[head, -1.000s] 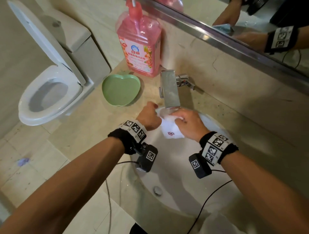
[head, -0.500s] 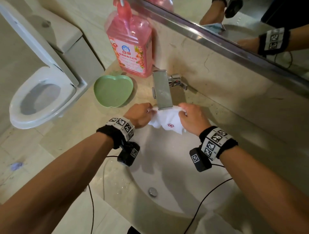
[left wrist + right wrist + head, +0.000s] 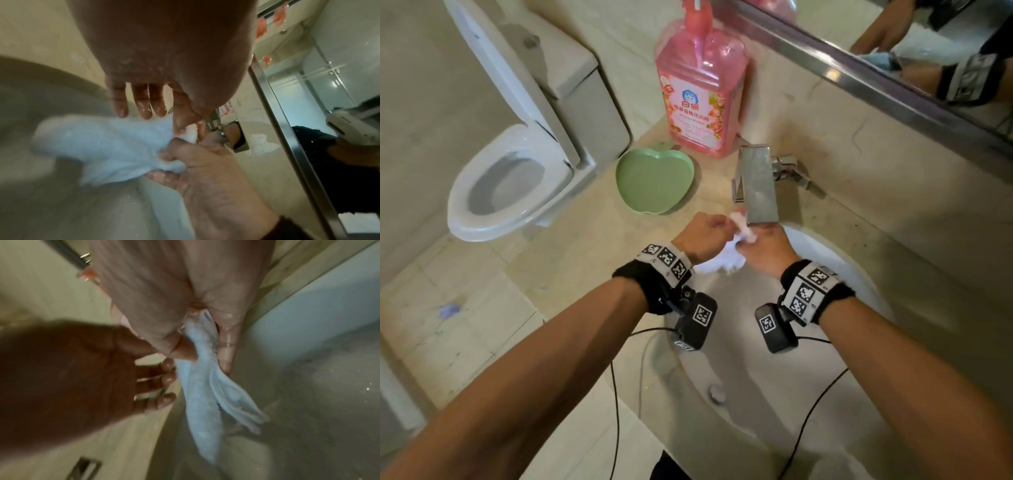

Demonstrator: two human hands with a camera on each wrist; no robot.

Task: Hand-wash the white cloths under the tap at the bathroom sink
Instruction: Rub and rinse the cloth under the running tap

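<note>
A wet white cloth hangs bunched between both hands, just below the flat metal tap and over the white sink. My left hand pinches the cloth's upper end between thumb and forefinger, with the other fingers stretched out. My right hand grips the cloth close beside it, thumb and fingers closed round the fabric. In the right wrist view the rest of the cloth dangles toward the basin, next to the left hand.
A pink detergent bottle and a green apple-shaped dish stand on the counter left of the tap. The toilet is at far left, the mirror above the back wall. The drain lies low in the basin.
The cloth, stretched out between the hands half a second ago, is now bunched. Both hands have come close together under the tap's spout.
</note>
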